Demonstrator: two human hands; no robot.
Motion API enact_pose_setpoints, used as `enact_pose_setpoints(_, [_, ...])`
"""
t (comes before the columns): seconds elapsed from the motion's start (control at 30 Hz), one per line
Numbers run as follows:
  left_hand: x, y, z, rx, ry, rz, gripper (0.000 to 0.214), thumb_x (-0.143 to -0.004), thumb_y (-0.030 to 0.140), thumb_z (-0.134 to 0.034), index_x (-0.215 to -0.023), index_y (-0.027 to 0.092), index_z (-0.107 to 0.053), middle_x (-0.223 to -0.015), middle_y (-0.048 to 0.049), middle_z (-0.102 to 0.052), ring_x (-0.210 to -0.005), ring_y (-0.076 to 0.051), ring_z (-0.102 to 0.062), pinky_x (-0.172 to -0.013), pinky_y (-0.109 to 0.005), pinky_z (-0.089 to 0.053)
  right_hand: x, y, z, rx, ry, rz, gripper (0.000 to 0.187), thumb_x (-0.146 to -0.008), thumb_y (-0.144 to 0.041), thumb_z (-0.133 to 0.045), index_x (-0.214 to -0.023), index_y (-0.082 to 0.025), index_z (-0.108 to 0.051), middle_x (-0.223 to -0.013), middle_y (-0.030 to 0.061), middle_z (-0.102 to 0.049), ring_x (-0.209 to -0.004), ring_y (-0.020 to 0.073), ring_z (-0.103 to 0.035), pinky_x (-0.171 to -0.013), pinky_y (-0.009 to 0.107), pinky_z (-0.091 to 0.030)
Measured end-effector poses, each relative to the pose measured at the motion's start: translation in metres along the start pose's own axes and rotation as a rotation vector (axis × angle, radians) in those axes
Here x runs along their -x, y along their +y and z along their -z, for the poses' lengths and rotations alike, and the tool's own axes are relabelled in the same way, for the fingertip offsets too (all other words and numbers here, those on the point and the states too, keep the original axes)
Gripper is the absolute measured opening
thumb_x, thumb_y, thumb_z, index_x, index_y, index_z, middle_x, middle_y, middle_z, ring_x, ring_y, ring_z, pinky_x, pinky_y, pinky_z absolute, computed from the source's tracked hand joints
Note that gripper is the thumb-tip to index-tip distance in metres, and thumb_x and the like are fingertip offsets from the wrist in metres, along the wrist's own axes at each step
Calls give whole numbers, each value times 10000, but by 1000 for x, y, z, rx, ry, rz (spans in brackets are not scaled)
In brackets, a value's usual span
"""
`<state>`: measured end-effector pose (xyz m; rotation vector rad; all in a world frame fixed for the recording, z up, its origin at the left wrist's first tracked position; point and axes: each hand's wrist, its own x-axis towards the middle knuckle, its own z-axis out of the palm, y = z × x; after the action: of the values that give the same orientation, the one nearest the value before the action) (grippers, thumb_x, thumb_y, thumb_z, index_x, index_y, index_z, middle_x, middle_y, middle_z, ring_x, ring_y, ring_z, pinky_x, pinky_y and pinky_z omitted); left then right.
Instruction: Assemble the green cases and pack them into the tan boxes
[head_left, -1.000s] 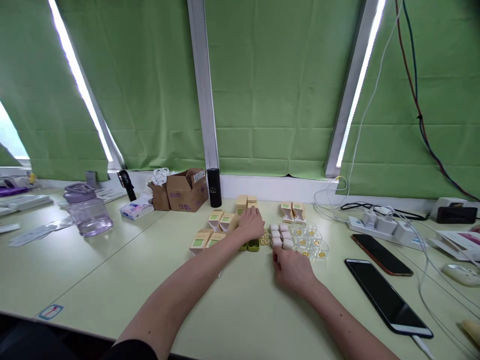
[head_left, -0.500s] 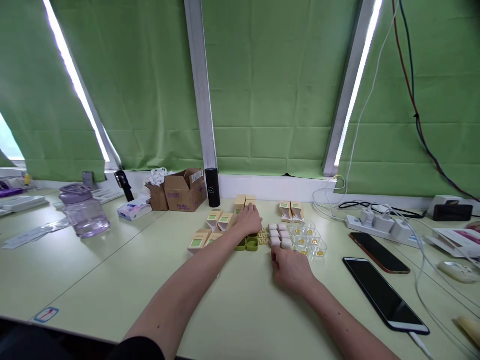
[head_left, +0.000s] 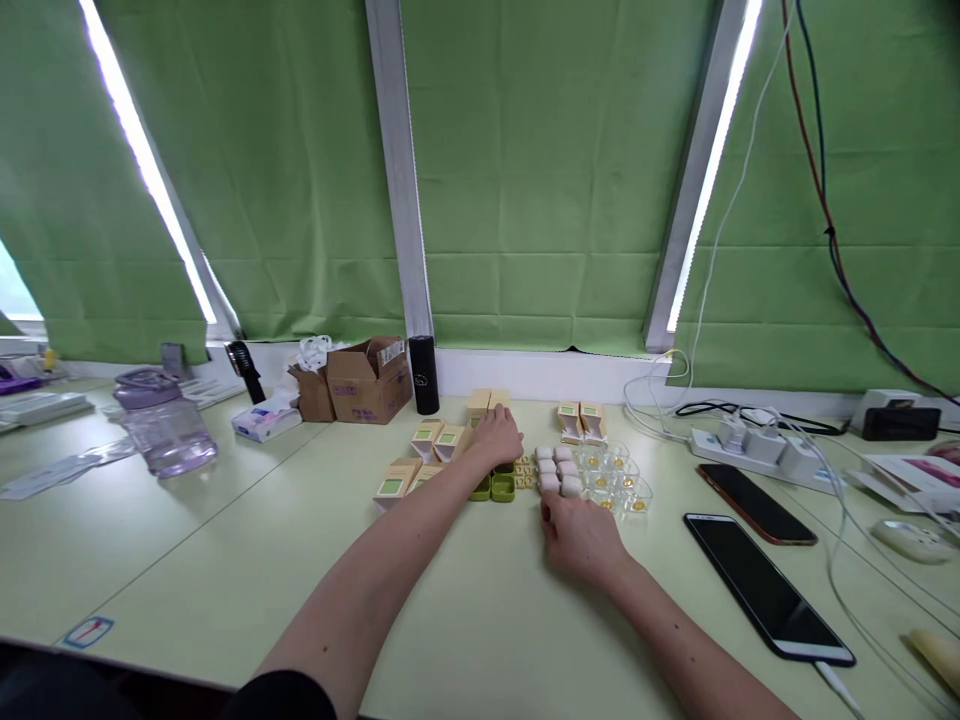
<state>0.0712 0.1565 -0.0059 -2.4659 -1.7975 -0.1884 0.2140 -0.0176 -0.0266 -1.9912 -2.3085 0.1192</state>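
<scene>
My left hand [head_left: 498, 438] reaches over olive-green square containers [head_left: 503, 489], its fingers bent down and together; the fingertips and anything in them are hidden. My right hand [head_left: 583, 537] lies lower on the right, fingers curled in at the front edge of pinkish-white rounded blocks [head_left: 548, 482]. Whether it pinches anything is too small to tell. Small yellowish pieces [head_left: 524, 473] sit between the containers and the blocks. Right of the blocks stand clear cups [head_left: 637, 496] with yellow spots in them. Cream boxes with green panels [head_left: 390, 487] stand left of my left forearm, others [head_left: 582, 422] behind the blocks.
A phone [head_left: 769, 588] on a cable and a second phone [head_left: 757, 503] lie on the right, near a power strip [head_left: 763, 460] with loose wires. Cardboard boxes [head_left: 369, 382], a black cylinder [head_left: 424, 375], a tissue pack [head_left: 266, 421] and a purple jug [head_left: 166, 425] stand back left.
The whole view has shifted very slightly. Both hands stay in the same places among the pieces, and no object has visibly moved.
</scene>
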Motion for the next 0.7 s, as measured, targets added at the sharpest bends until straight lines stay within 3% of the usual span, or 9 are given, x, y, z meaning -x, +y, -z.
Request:
enact_pose_setpoints(0.3, [7, 3, 4, 13, 17, 18, 643, -962, 420, -529, -1510, 126, -366, -1581, -271, -427, -1455, -425, -440, -1150, -544, -355, 0, 0, -1, -2, -1, 0, 205, -956, -233, -519, -1106, -202, -654, -1013, 158, -747, -929, 318, -740, -710, 343, -420])
enact_pose_setpoints(0.47, [18, 2, 16, 43, 75, 1, 618, -982, 442, -509, -1495, 111, -414, -1620, -277, -395, -1466, -430, -435, -1158, -551, -347, -1, 1, -4, -8, 33, 19, 202, -950, -224, -519, -1092, -201, -661, -1000, 151, -754, -915, 321, -742, -694, 344, -419])
enact_pose_setpoints(0.7, [62, -15, 38, 122, 190, -125, 370, -989, 346, -540, -1328, 220, -618, -1375, -129, -676, -1308, -313, -596, -1115, -445, -435, -2, 1, -7, -16, 66, 28, 184, -953, -214, -523, -1066, -209, -667, -980, 139, -763, -882, 313, -747, -678, 337, -417])
